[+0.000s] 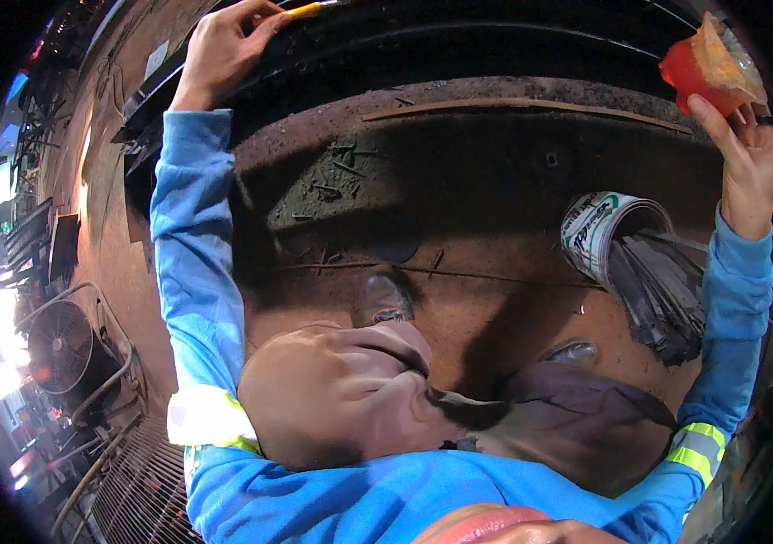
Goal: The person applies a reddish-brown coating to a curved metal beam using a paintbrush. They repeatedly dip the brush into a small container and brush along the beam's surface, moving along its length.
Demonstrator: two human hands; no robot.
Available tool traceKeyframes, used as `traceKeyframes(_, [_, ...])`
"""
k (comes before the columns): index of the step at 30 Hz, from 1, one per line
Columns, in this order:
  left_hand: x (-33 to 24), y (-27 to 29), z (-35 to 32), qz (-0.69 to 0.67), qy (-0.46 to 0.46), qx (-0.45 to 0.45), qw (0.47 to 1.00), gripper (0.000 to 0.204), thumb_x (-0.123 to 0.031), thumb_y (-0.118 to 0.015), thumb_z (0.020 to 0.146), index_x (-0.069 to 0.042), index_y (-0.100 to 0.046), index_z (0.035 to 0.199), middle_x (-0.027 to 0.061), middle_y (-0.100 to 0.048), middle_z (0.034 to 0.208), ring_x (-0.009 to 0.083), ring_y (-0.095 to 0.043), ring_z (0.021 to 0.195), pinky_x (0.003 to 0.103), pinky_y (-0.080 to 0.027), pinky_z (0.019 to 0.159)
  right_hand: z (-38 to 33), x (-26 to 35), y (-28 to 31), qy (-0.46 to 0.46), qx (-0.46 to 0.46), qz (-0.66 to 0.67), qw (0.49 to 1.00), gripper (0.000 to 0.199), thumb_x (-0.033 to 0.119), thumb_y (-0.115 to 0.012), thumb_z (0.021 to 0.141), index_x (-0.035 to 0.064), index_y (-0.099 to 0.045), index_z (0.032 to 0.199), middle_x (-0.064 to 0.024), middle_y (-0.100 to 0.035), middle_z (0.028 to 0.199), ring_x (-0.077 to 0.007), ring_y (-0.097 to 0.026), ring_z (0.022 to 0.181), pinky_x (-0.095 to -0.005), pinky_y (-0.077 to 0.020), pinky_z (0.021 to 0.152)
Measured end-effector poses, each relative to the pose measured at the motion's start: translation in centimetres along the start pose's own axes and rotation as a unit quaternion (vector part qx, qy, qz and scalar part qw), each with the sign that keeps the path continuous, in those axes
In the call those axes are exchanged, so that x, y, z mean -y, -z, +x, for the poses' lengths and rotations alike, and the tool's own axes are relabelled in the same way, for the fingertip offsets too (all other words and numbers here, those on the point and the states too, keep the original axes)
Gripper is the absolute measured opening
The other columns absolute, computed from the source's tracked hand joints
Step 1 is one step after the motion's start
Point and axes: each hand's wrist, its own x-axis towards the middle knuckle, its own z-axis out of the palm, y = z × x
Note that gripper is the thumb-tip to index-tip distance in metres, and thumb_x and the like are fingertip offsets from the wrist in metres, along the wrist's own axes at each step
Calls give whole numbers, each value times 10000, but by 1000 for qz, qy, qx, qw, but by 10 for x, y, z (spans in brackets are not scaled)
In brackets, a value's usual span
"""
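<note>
At the top edge, my left hand (223, 50) is closed in a pinch on a yellow-handled paintbrush (305, 11); its bristles are out of view. The brush is over a long dark metal beam (459, 50). On the far right, my right hand (740, 150) grips a cut-open plastic container (708, 72), red below and orange-stained at its ragged rim. Its inside cannot be seen clearly.
A white bucket (590, 231) lies tipped at right, with dark flat strips (654, 290) sticking out. A thin strip of wood (522, 104) lies along the beam. Scraps (337, 177) litter the floor. At left stand a fan (60, 344) and a metal grille (146, 480).
</note>
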Motion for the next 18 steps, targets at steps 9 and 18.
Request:
traceKeyframes(9, [-18, 5, 2, -135, 6, -40, 990, 202, -189, -632, 963, -32, -711, 1060, 37, -700, 912, 108, -621, 858, 221, -496, 773, -1, 0, 16, -18, 4, -29, 999, 558, 219, -835, 776, -2, -592, 1227, -119, -601, 1247, -238, -565, 1194, -351, -401, 1077])
traceKeyframes(18, [14, 12, -1, -97, 46, -22, 994, 264, -255, -651, 932, -21, -723, 1032, 86, -726, 916, 147, -653, 837, 270, -506, 782, -3, 7, 8, -50, -15, 38, 998, 671, 165, -864, 739, -6, -523, 1292, -133, -593, 1240, -230, -574, 1174, -331, -448, 1048])
